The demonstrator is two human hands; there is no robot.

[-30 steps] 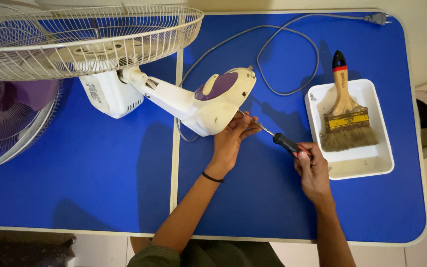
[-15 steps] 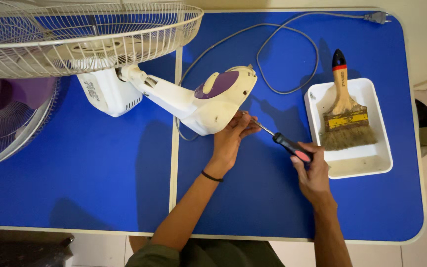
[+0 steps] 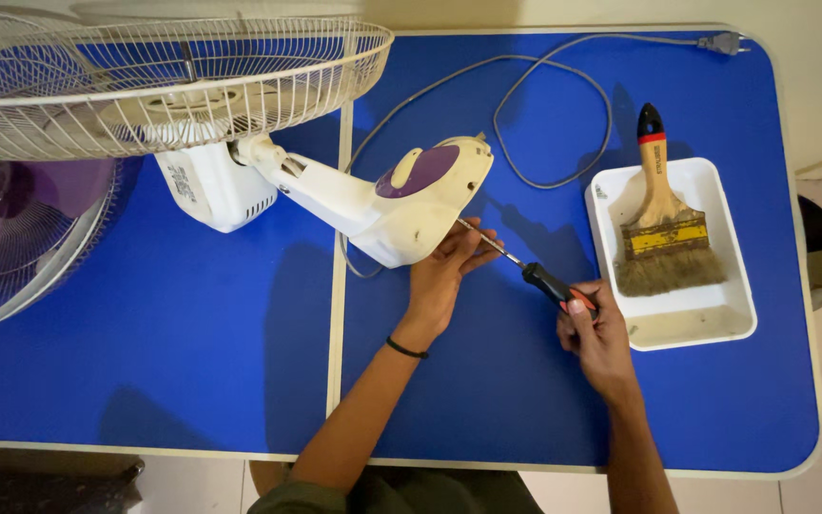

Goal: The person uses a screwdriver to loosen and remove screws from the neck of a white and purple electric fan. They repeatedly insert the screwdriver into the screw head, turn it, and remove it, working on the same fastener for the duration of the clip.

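A white and purple fan base (image 3: 411,200) lies tilted on the blue table (image 3: 192,324), joined by a white neck to the motor housing (image 3: 211,186) and the wire fan guard (image 3: 159,81). My left hand (image 3: 444,276) rests against the underside of the base, its fingers pinching the metal shaft of a screwdriver (image 3: 525,271). My right hand (image 3: 596,328) is closed around the screwdriver's black and red handle. The tip points into the base's lower right edge.
A white tray (image 3: 706,324) at the right holds a wooden paintbrush (image 3: 663,224). The fan's grey cord (image 3: 554,105) loops across the back of the table to a plug at the far right corner. A second guard with a purple blade (image 3: 11,228) lies at the left edge.
The fan base has shifted slightly up and to the right. Both hands followed it, keeping the screwdriver against the base's edge.
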